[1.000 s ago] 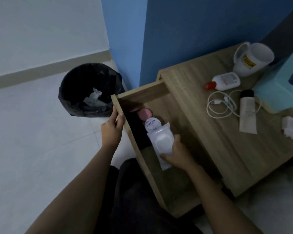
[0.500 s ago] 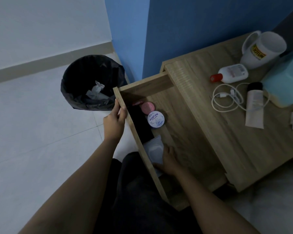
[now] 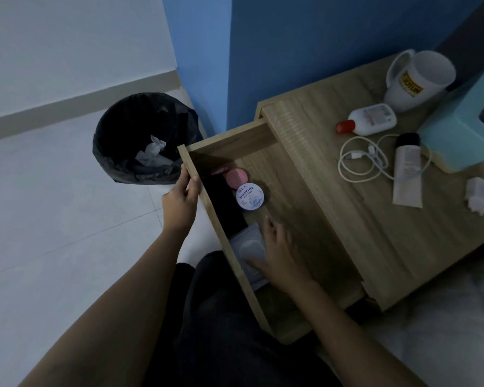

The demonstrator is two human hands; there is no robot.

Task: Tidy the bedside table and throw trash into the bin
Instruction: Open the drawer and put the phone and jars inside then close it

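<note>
drawer (image 3: 291, 196): wipes pack (image 3: 246, 245) partly under right hand (image 3: 284, 259); left hand (image 3: 179, 203) grips front

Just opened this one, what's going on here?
A person is working at the bedside table's open drawer. The left hand grips its front panel; the right hand rests on a pack of wipes lying inside, near a pink-lidded jar and a blue-lidded jar. A mug, bottle, cable, tube and charger sit on the tabletop. The bin holds crumpled paper.
</note>
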